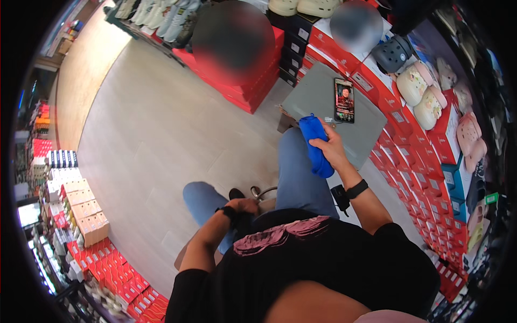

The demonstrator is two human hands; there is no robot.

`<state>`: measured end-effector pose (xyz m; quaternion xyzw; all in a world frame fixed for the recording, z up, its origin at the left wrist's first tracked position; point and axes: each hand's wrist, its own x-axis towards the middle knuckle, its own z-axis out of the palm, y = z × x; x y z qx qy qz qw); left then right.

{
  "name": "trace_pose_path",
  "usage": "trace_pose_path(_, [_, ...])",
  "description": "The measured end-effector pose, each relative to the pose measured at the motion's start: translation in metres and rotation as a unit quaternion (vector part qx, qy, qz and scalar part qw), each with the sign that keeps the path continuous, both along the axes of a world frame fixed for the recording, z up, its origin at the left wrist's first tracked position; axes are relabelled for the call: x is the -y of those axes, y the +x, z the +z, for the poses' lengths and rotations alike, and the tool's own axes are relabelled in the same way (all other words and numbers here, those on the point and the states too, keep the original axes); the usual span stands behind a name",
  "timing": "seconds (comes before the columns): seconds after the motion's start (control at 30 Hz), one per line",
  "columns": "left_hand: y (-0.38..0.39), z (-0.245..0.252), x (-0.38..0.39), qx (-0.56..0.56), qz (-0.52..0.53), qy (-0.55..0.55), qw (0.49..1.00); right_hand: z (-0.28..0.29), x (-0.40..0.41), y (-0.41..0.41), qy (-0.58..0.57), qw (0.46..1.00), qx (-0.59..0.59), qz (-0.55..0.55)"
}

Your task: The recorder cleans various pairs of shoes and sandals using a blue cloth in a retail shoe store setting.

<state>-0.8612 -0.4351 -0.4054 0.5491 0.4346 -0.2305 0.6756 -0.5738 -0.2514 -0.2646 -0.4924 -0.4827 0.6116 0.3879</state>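
Observation:
A rolled blue fabric bundle (314, 147) is gripped in my right hand (332, 145), above my right knee. Past that hand, a smartphone (344, 100) with its screen lit lies on a grey board-like surface (309, 93). My left hand (245, 205) rests low between my legs, near a curved metal ring or handle (266, 193); its fingers are partly hidden, and whether it holds anything cannot be told. A black device with a short cable (341, 198) sits beside my right thigh.
Stacked red shoeboxes (412, 161) rise at the right, with cream clogs (428, 107) and a dark clog (391, 54) on top. Another red stack (252, 97) stands ahead. Sneakers (177, 20) line a rack at the top. More boxes (87, 214) stand at the left.

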Motion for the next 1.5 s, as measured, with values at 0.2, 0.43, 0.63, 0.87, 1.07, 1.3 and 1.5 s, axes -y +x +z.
trace_pose_path(0.2, [-0.002,0.055,-0.057,-0.078,-0.038,0.048,0.995,0.012,0.008,-0.008,-0.014,0.999,-0.032,-0.035])
trace_pose_path(0.43, [-0.011,0.040,-0.051,-0.028,-0.064,0.136,0.988,0.003,0.023,-0.040,-0.041,0.998,-0.001,-0.051])
trace_pose_path(0.63, [-0.014,0.005,-0.041,0.021,-0.034,0.119,0.992,0.004,0.016,-0.075,0.003,0.989,0.126,0.082])
trace_pose_path(0.87, [-0.012,-0.011,-0.036,0.133,0.007,0.071,0.989,-0.003,0.003,-0.132,0.050,0.928,0.329,0.166])
trace_pose_path(1.07, [-0.011,-0.033,-0.023,0.236,0.070,0.023,0.969,-0.018,-0.019,-0.160,0.158,0.883,0.383,0.220])
trace_pose_path(1.3, [-0.028,-0.023,-0.034,0.222,0.081,-0.048,0.970,-0.006,-0.083,-0.179,-0.033,0.920,0.315,0.232])
trace_pose_path(1.5, [-0.052,-0.022,-0.060,0.196,0.083,-0.055,0.976,-0.013,-0.129,-0.188,-0.089,0.919,0.322,0.211])
